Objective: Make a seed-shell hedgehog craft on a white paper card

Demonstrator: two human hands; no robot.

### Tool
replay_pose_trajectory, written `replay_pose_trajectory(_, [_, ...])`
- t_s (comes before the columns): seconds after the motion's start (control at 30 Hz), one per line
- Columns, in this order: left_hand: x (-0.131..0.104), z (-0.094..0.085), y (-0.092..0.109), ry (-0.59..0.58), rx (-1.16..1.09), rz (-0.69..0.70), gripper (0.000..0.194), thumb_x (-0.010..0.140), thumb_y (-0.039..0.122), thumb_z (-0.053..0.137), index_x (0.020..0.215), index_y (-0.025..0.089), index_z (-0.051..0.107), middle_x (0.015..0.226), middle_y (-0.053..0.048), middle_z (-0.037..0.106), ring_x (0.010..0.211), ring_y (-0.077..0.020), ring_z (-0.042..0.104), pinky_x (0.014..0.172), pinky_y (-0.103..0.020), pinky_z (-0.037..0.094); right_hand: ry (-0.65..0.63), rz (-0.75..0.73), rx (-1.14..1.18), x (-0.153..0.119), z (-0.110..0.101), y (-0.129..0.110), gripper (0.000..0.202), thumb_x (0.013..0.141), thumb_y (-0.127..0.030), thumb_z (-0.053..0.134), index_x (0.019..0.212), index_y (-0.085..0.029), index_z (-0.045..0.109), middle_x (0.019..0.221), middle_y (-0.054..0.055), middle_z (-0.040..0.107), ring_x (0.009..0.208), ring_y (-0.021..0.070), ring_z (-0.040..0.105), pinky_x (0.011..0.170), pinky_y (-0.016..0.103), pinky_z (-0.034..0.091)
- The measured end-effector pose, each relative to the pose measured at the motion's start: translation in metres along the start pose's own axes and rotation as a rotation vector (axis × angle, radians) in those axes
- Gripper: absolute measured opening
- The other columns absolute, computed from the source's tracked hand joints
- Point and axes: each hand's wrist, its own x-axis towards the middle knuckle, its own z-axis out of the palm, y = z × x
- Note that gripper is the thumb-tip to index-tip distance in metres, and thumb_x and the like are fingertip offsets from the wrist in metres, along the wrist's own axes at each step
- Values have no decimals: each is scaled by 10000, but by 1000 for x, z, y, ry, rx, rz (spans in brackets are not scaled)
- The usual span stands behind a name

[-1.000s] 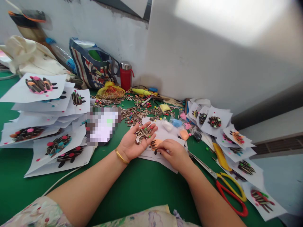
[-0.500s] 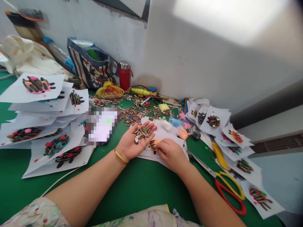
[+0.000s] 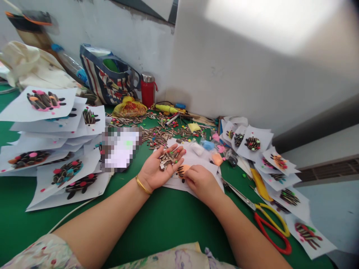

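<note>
Palm up, my left hand [image 3: 157, 168] cups a small heap of striped sunflower seeds [image 3: 167, 161], with a few coloured beads of clay among them. To its right, my right hand [image 3: 204, 184] is closed in a pinch over an orange clay shape [image 3: 185, 169] on white paper [image 3: 193, 152]. Dark seeds stand in rows in the left part of that clay. My fingers cover its right side, and whatever is between the fingertips is hidden. A black oval lies just under the shape.
Loose sunflower seeds [image 3: 157, 135] spread behind my hands. Lumps of blue clay [image 3: 208, 145] and orange clay [image 3: 217, 159] lie by the paper. Scissors [image 3: 259, 209] and a yellow cutter [image 3: 260, 183] are at right. Seed-picture sheets [image 3: 17, 125] pile up at left. A red flask [image 3: 147, 91] stands behind.
My right hand has shifted very slightly over the orange clay, its fingers still pinched. My left hand stays in place with the seeds.
</note>
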Motion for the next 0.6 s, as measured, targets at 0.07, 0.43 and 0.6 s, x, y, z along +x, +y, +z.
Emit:
replay_pose_trajectory(0.07, [0,-1,0,-7,-1,2,372,979,337,412,1208,109,597,1188,-160,668,1251,-277,555,995,-427,511,-4,7,4,0,0,1,139,870,-105,560,837,-191,664,828,47,622,813,183,550,728,269,407])
replay_pose_trajectory(0.43, [0,-2,-1,-20,3,-2,371,979,338,410,1210,111,593,1191,-159,666,1256,-273,551,999,-428,504,3,-8,-25,0,1,1,148,846,-81,579,798,-195,661,812,39,625,783,179,549,701,269,401])
replay_pose_trajectory(0.6, [1,-3,-1,-27,8,-1,371,982,339,405,1190,103,601,1199,-159,662,1265,-276,542,1008,-428,496,-5,31,1,-1,1,1,140,869,-112,579,864,-201,687,835,43,641,821,185,571,734,280,422])
